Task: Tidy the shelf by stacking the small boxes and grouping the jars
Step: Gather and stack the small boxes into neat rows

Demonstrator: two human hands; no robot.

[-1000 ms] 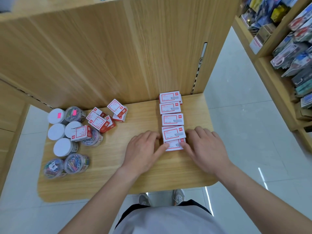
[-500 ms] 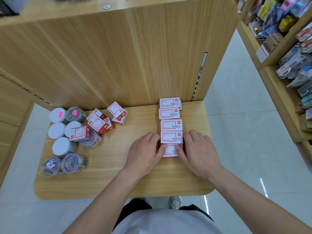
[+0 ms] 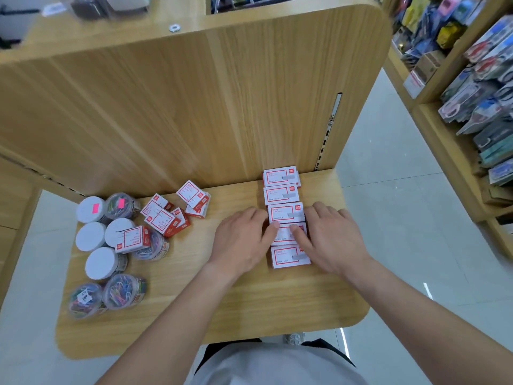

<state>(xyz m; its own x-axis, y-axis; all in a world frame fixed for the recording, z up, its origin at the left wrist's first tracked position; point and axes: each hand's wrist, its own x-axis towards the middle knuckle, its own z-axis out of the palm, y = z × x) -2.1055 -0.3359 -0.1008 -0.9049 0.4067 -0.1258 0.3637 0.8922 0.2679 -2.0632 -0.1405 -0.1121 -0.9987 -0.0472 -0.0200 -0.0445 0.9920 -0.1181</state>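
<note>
left hand [image 3: 241,243] and right hand [image 3: 330,240] both flat and spread, pinching the fourth box [image 3: 286,235] in the row of boxes [image 3: 281,194] from either side | loose boxes [image 3: 166,218] and jars [image 3: 102,262] still jumbled at the shelf's [image 3: 222,315] left end

On the wooden shelf [image 3: 249,309], a row of five small white-and-red boxes [image 3: 281,194] runs from the back panel toward the near edge. The left hand [image 3: 241,243] and right hand [image 3: 330,240] lie flat on either side of the fourth box [image 3: 286,235], with fingertips touching it. To the far left, loose boxes [image 3: 163,218] lie in a jumble beside a cluster of jars [image 3: 100,263], some white-lidded, some showing coloured paper clips. One box [image 3: 132,239] rests on top of the jars.
</note>
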